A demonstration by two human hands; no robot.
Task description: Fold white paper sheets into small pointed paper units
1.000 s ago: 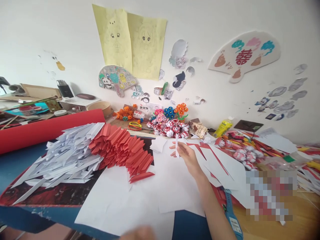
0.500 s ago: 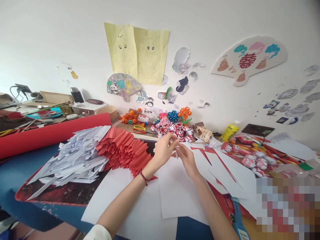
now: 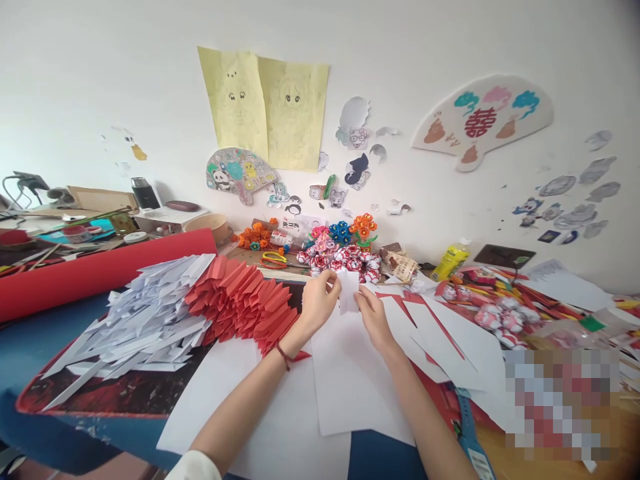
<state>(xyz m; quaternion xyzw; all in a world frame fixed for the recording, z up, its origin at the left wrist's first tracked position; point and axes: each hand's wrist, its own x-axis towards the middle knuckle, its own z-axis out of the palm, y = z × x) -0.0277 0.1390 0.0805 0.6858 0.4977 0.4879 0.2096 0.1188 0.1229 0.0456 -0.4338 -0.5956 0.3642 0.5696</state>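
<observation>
A small white piece of paper point(image 3: 349, 292) is held up between my two hands, above the white sheets point(image 3: 360, 380) on the table. My left hand point(image 3: 321, 300) pinches its left edge, and a dark red cord circles that wrist. On the right edge, the fingers of my right hand point(image 3: 371, 313) grip the same paper. Left of my hands lies a long row of folded red paper pieces point(image 3: 240, 300). Beyond that is a heap of folded white paper strips point(image 3: 145, 320).
A red roll point(image 3: 110, 270) lies behind the white heap. Red-and-white paper balls point(image 3: 345, 259) and colourful flowers point(image 3: 340, 233) stand by the wall. To the right are a yellow bottle point(image 3: 451, 260), scattered paper strips and a blue watch point(image 3: 469, 427).
My left hand has come up from the bottom edge to meet my right hand at the paper. The paper, seen narrow and edge-on before, now shows a wider flat face.
</observation>
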